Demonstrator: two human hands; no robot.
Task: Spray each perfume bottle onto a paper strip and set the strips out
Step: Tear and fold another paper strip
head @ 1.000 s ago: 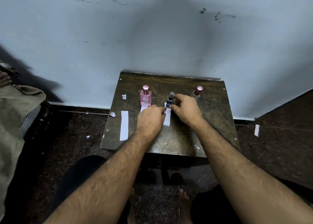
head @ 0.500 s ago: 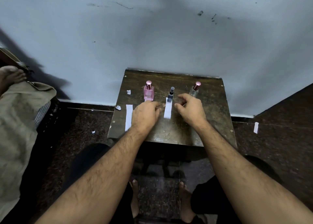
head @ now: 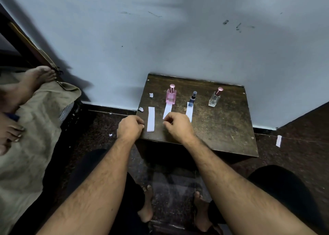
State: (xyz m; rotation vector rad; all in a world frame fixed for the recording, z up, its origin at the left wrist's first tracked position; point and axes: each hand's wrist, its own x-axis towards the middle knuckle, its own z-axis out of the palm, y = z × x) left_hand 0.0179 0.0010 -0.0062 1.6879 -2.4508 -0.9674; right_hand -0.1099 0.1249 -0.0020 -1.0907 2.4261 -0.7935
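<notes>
Small dark tabletop [head: 222, 128] against the wall. Three bottles in a row along the far side: pink bottle [head: 171, 96] at about 11 o'clock, slim blue bottle [head: 192, 99] at 12, clear bottle [head: 215, 98] at 1.

Strips: one [head: 167, 110] lies directly in front of the pink bottle, far end touching or tucked at its base. Second strip [head: 189, 110] same arrangement under the blue bottle. Reads as pairing each strip with its scent so they don't get mixed up. Nothing in front of the clear bottle.

Third strip [head: 151, 118] lies flat at 9 o'clock near the left edge, beside no bottle. Judgement: that's the blank for the clear bottle, parked off to the side until needed.

Left hand [head: 130, 128] sits at the left edge of the tabletop, fingers curled loosely in, holding nothing I can see. Right hand [head: 178, 126] is just right of the spare strip, thumb and forefinger drawn near together, nothing visibly between them; it covers the near ends of both placed strips. Both flank the blank, so probably going for it.

Stray bits: torn paper scraps [head: 151, 95] near the left edge, another strip [head: 278, 141] on the floor at 3 o'clock.

Progress guess: two of three done, clear bottle left.
</notes>
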